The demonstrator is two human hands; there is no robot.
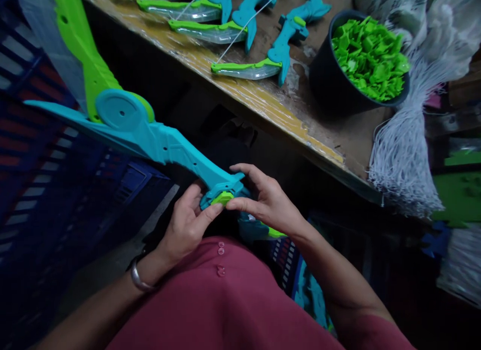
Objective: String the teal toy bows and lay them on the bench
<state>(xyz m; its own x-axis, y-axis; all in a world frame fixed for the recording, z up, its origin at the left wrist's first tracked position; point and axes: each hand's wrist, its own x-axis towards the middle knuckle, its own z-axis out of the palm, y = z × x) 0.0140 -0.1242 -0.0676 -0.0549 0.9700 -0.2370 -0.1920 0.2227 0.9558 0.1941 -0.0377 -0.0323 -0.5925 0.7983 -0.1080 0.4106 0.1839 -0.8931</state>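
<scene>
Clearly, both our hands are grasping one turquoise and lime-green plastic toy bow around its grip, in front of our body. Our left hand supports it from below, thumb tip against a small lime-green plastic piece set in the grip; the fingers behind are partly hidden. Our right hand closes in from the other side, its thumb at the edge of that same piece and its index finger beside the turquoise ledge above.

From there we see the bow slant up and leftward, ending in a broad green limb. On our left wrist sits a silver metal bangle, and we wear a maroon shirt. To our left are dark-blue slatted plastic crates.

Beyond our hands, a worn brown table with a yellowish edge bears several similar toy bows, a black round bucket heaped with bright-green plastic pieces, and, just beside it, a thick bundle of white strings hanging over the edge.
</scene>
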